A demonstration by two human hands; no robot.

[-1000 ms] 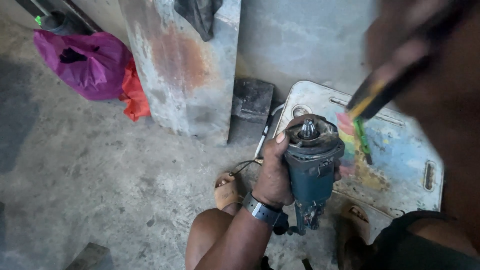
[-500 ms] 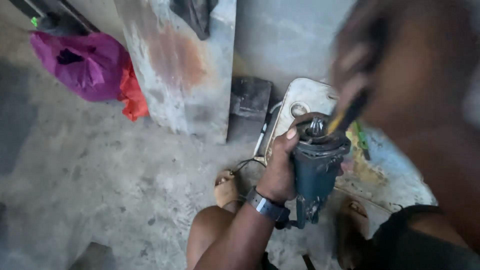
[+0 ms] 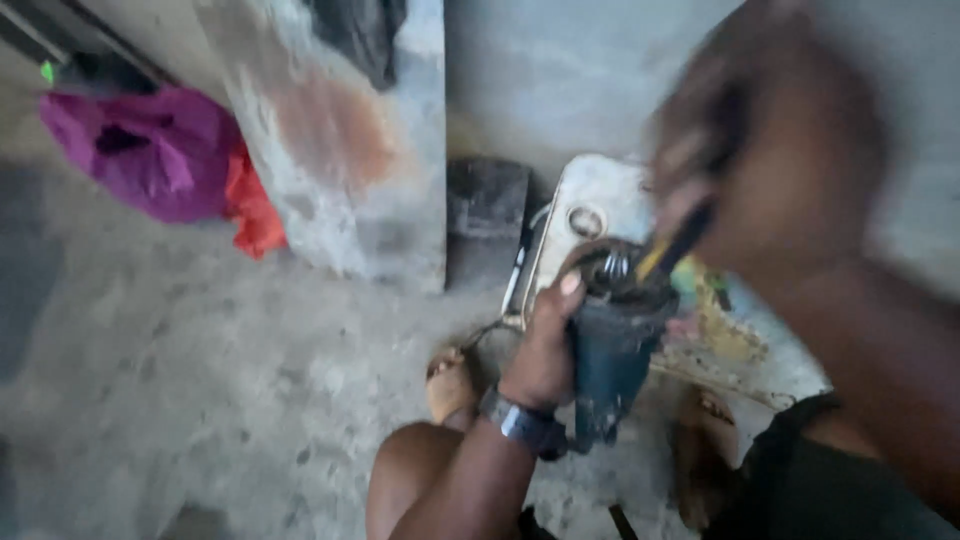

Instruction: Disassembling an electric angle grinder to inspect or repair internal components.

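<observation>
- Your left hand (image 3: 545, 350) is wrapped around the blue-green power tool (image 3: 615, 350), holding it upright over the floor, its long axis running up toward you, just beside the white tray's (image 3: 590, 190) near-left edge.
- Your right hand (image 3: 770, 170), blurred, grips a yellow-tipped tool (image 3: 670, 250) angled down into the power tool's open top, so it is directly above and nearer.

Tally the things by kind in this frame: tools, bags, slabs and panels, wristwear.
Power tools: 1, the blue-green grinder gripped by the left hand.
Hand tools: 1, the yellow-handled screwdriver in the blurred right hand.
Bags: 2, purple bag, orange bag.
Slabs and panels: 2, concrete slab, white panel.
Wristwear: 1, watch.
Total: 7
</observation>
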